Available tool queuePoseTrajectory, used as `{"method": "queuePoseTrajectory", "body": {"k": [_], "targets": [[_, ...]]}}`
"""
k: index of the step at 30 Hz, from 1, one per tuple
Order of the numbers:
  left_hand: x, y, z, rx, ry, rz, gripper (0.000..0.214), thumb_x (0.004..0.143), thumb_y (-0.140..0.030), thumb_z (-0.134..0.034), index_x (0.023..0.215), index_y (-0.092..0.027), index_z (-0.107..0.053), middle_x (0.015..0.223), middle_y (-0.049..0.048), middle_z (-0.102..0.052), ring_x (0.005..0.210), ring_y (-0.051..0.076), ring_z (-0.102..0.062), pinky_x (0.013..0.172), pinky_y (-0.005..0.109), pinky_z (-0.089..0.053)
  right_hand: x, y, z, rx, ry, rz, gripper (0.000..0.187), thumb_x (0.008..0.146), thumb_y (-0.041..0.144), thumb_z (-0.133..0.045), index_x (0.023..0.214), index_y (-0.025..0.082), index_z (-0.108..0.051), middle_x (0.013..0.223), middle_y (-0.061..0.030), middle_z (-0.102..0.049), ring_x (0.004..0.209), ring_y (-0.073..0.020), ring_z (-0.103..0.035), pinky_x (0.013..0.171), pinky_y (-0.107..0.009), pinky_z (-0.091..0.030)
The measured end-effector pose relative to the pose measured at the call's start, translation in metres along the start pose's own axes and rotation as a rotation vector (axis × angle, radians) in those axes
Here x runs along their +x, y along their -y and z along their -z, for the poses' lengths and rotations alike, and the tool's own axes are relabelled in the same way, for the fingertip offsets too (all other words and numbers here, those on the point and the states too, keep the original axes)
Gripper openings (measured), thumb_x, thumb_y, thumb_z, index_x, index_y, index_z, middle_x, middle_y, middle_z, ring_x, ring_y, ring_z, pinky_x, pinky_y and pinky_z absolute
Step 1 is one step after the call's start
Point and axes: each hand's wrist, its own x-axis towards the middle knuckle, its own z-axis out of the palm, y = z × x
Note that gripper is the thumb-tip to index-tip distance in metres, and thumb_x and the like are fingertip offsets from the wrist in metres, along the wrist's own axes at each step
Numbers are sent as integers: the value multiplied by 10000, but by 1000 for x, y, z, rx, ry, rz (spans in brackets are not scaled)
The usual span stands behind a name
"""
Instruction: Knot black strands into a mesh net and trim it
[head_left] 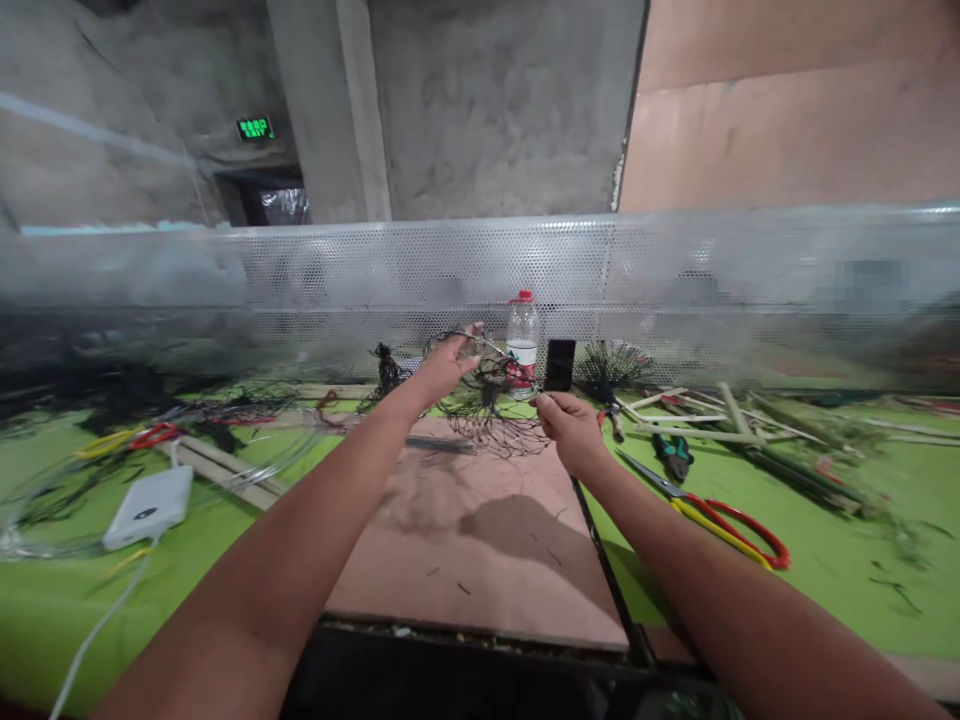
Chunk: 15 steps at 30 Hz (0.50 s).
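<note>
A tangle of thin dark strands, wiry or twig-like [491,400], is held up between my hands above the wooden board [480,540]. My left hand [448,365] reaches to its upper left side, fingers stretched and thumb apart, with strands running beside them. On the right, my right hand [568,425] is closed in a pinch at the tangle's right end, where a thin tip shows by the thumb. Whether the strands are wire or plant cannot be made out. Directly behind the tangle stands a bottle with a red cap [523,345].
Scissors with red and yellow handles [724,520] and pliers [673,455] lie right on the green tabletop [817,600]. Stems [795,470] lie beyond them. A dark phone [560,365] leans against the perforated metal screen [435,260]. A white power bank [150,505] with a cable lies left.
</note>
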Motion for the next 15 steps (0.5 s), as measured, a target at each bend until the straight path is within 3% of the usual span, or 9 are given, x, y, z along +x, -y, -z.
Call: {"method": "queuePoseTrajectory", "body": {"k": [2,7,12,15], "targets": [[10,2,5,99,-17,-83,538,748,-256,-595,1278,-195,-522,1309,86,-530,1209,263,-470,1039,404,-335,3,1,3,43,7,-27,310,752,449,-638,633,173,-561,506,52,-325,453,-70,-263,419,-223,-192],[16,11,8,293,-41,-147,396,798,-216,-490,1166,-145,-620,1180,103,-625,1125,248,-541,1030,386,-355,12,7,14,170,-28,-128,298,700,431,-699,654,167,-569,533,51,-372,428,-51,-281,384,-204,-199],[7,14,1,637,-55,-239,657,778,-239,-510,1411,-165,-353,1496,62,-288,1404,250,-156,1151,387,-78,16,11,21,290,-30,-200,304,688,420,-725,693,152,-581,535,56,-386,417,-32,-271,367,-179,-185],[0,15,1,640,-103,-203,700,806,-284,-481,1458,-196,-239,1529,42,-195,1421,252,-53,1149,401,22,16,10,23,334,11,-255,299,691,397,-732,694,143,-574,544,56,-397,418,-23,-264,370,-168,-176]]}}
